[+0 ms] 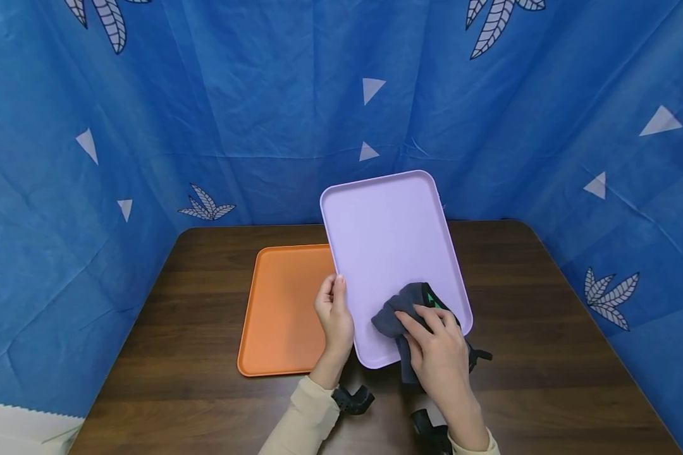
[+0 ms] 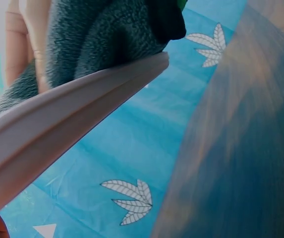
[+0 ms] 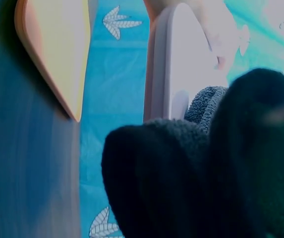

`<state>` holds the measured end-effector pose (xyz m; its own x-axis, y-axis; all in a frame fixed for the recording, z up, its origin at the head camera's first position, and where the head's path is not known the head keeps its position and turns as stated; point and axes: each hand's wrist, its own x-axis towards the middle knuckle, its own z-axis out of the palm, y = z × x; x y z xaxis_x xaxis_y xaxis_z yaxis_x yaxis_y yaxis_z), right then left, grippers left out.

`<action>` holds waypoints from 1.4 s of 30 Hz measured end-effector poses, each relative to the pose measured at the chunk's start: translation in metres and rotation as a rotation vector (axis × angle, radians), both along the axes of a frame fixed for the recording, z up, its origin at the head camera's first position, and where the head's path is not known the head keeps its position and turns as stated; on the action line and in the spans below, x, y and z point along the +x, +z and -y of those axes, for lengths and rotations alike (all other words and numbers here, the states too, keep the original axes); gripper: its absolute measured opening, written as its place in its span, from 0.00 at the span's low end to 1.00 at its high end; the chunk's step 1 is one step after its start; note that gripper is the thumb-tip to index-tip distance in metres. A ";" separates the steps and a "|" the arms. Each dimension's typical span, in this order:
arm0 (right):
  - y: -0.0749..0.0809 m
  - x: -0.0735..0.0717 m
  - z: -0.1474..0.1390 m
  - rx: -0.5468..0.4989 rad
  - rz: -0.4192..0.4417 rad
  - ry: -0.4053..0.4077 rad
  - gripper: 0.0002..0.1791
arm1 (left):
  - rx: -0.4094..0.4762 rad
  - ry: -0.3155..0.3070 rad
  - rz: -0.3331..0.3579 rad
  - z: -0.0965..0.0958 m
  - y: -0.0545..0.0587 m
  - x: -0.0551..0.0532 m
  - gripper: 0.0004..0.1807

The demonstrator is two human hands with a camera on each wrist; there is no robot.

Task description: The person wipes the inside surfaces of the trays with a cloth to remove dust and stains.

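The head view is evenly lit and mostly crisp; a soft shadow darkens the wooden table (image 1: 546,379) just right of the left hand's (image 1: 334,316) grip, under the lilac tray's (image 1: 393,234) lower edge. The left wrist view is bluish and hazy, bleached beside the right hand (image 1: 441,354). In the right wrist view, glare whitens the tray around the left hand's grip, while the grey cloth (image 1: 388,319) nearest the lens is dark and blurred.

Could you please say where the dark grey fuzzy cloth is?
In the head view, the cloth is under the right hand, lower right on the lilac rectangular tray.
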<state>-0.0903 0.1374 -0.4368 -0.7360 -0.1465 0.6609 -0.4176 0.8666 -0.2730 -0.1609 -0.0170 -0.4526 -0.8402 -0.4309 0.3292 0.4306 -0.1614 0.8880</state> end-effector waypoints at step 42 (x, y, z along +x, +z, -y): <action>-0.010 0.002 -0.009 -0.168 0.106 -0.287 0.19 | -0.033 0.029 -0.032 -0.004 0.000 0.001 0.13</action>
<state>-0.0883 0.1466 -0.4463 -0.7971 0.1806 0.5763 -0.1252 0.8841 -0.4502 -0.1598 -0.0127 -0.4521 -0.8165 -0.4429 0.3703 0.4630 -0.1191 0.8783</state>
